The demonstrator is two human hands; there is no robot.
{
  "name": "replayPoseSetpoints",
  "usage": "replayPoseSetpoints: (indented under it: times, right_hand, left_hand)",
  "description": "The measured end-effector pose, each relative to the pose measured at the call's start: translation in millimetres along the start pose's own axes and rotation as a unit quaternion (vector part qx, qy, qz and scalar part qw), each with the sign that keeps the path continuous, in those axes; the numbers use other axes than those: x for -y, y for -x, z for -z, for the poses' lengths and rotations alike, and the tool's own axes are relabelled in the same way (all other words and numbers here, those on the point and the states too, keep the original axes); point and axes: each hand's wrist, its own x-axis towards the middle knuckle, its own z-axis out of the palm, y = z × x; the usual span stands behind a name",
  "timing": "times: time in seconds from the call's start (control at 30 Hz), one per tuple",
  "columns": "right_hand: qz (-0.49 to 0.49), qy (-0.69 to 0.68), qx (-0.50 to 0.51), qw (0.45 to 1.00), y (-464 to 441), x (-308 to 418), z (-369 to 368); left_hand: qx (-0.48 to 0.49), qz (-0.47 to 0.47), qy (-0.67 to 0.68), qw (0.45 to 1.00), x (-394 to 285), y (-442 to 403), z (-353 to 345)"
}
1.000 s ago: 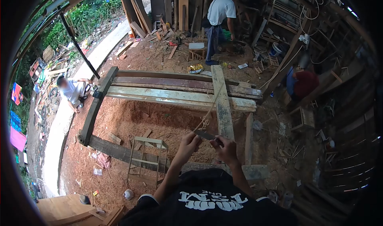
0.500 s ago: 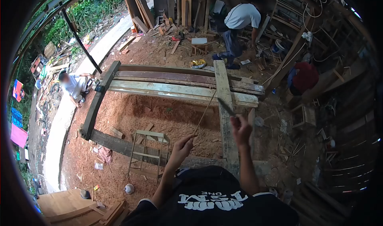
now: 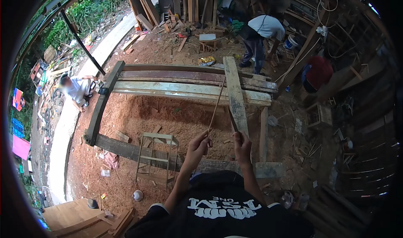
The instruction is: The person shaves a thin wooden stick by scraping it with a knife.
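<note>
My left hand [image 3: 198, 145] is closed around the lower end of a thin wooden stick [image 3: 217, 105], which slants up and away toward the planks. Beside it, my right hand [image 3: 242, 147] grips the handle of a knife [image 3: 232, 120]. Its dark, narrow blade points up and a little left, nearly edge-on to me. A small gap separates the two hands. Below and left of them stands a small slatted wooden frame [image 3: 157, 158]. Past the hands, a thick upright-running board [image 3: 235, 87] crosses several long planks [image 3: 168, 89].
A heavy beam [image 3: 103, 103] bounds the left side of the timber frame, over ground covered in shavings [image 3: 168, 116]. One person [image 3: 77, 89] crouches at left; another [image 3: 262, 30] bends over at the back. Someone in red [image 3: 317, 72] is at right. A small stool [image 3: 208, 40] stands behind the planks.
My right hand has come down and left with the knife, closer to my left hand. The stick is now steeper. The bending person at the back has shifted right.
</note>
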Motion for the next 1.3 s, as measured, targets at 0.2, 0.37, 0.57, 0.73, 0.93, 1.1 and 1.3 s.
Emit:
replayPoseSetpoints:
  times: [0.2,0.37,0.57,0.73,0.93,1.1,1.3]
  right_hand:
    - [0.076,0.015,0.106,0.991,6.6,24.3,-2.7]
    - [0.211,0.068,0.101,0.97,12.9,47.4,-11.9]
    - [0.248,0.138,0.104,0.953,6.5,50.5,-5.1]
    - [0.297,0.075,0.11,0.946,-11.8,55.5,10.2]
    - [0.37,0.101,0.104,0.918,-31.9,55.7,11.8]
    - [0.394,0.142,0.088,0.904,-40.6,56.7,8.1]
    - [0.241,0.1,-0.115,0.958,-93.0,37.7,55.2]
  left_hand:
    - [-0.012,0.004,-0.017,1.0,0.8,-1.0,-5.0]
    - [0.015,0.012,-0.021,1.0,0.5,-2.9,-8.6]
    - [0.04,0.022,-0.091,0.995,7.6,-4.3,-10.8]
    - [0.052,0.025,-0.065,0.996,-13.6,1.5,-18.7]
    - [0.044,-0.028,-0.096,0.994,-1.8,-1.6,-9.5]
    - [0.06,-0.023,-0.108,0.992,-17.5,-5.5,-8.1]
    - [0.111,0.022,-0.069,0.991,-18.6,7.5,19.5]
